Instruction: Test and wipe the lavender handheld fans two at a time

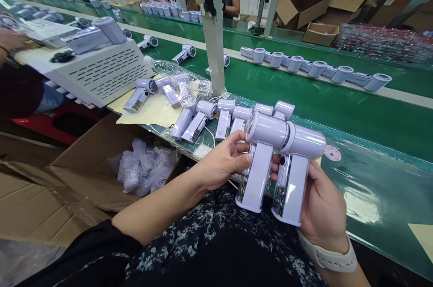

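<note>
Broadly, the room: a workshop where other people stand beyond the white post (216,61), with cardboard boxes (302,7) piled beyond it to the right.
Green belt (324,109): runs behind the post; a neat row of fans (318,69) lies along its white stripe, right of the post.
Bench (402,197): glossy green, in front of the post and stretching right of it.
Carton (88,154): below and left of the post, holding bubble wrap (145,165).
Vented metal case (104,68): left of the post.
Work so far: seemingly partway; two fans are held up, while the bench fans (223,125), just before the post, lie unheld. Whether the belt row is finished, I cannot tell.
Held pair: left fan (257,174) and right fan (297,188), in front and right of the post, upright, heads touching.
Right hand (324,208): wrapped firmly round the right fan's handle.
Left hand (221,161): thumb and fingers gripping the left fan's handle near its top.
Watch (329,255): pale, on the right wrist.
</note>
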`<state>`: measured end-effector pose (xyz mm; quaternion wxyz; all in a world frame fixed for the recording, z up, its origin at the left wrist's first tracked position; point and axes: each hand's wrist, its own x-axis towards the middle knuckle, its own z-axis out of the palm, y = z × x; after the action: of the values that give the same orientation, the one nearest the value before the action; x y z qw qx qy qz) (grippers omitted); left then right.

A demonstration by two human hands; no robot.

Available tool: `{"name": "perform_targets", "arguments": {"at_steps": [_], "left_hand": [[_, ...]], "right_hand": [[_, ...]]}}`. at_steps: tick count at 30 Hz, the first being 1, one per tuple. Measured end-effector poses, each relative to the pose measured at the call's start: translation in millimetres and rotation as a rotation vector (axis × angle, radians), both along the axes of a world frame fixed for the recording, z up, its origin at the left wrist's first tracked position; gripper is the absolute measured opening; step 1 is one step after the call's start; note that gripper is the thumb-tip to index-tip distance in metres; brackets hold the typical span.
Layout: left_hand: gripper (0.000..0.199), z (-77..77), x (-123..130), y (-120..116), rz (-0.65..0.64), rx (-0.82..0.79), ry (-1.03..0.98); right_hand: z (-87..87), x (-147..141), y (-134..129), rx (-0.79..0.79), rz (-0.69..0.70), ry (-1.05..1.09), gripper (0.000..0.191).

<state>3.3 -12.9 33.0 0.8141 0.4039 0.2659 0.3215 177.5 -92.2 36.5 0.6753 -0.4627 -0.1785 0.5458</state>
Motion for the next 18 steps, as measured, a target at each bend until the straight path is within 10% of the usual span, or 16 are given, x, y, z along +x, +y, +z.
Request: {"name": "perform_targets", "arguments": {"at_steps": [8, 18], "left_hand": [[0.058, 1.0, -7, -7, 0.052, 0.196, 0.116], [0.015, -4.3, -31, -30, 0.390, 1.197, 0.328]], "right_hand": [[-17.2, 3, -13, 0.207, 0.088, -0.112, 0.027], [-11.9, 17, -35, 0.745, 0.188, -0.914, 0.050]]}}
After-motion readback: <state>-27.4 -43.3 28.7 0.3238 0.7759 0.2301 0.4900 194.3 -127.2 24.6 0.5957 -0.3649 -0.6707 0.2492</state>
